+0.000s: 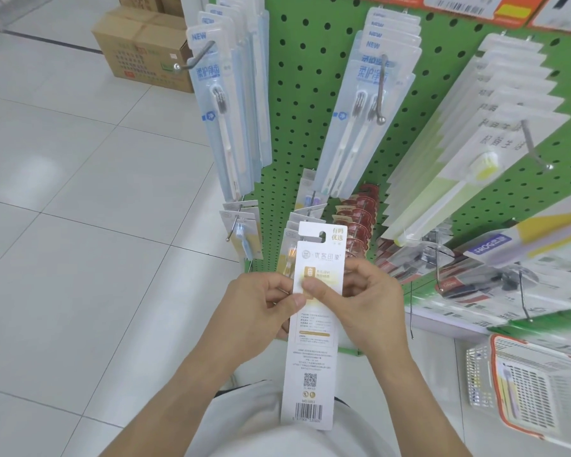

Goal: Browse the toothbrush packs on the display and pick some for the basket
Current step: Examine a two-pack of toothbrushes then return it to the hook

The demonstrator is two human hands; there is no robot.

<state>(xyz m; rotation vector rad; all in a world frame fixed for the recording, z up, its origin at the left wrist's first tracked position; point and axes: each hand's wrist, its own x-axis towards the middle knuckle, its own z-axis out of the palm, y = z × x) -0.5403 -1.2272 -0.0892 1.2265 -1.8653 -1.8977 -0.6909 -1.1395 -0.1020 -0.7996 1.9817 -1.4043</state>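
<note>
Both hands are holding a tall white cardboard toothbrush pack (314,324) upright in front of the green pegboard display (310,103), printed back and barcode facing the camera, likely so its details can be read. The left hand (261,311) is pinching its left edge, thumb on the face; the right hand (370,301) is gripping the right edge with curled fingers (353,268). An orange-rimmed white wire basket (521,387) is sitting low to the right, well apart, already holding one pack.

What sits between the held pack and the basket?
In the head view, only the right hand gripping the pack, then bare white floor up to the basket; the left hand holds the pack's other edge.
</note>
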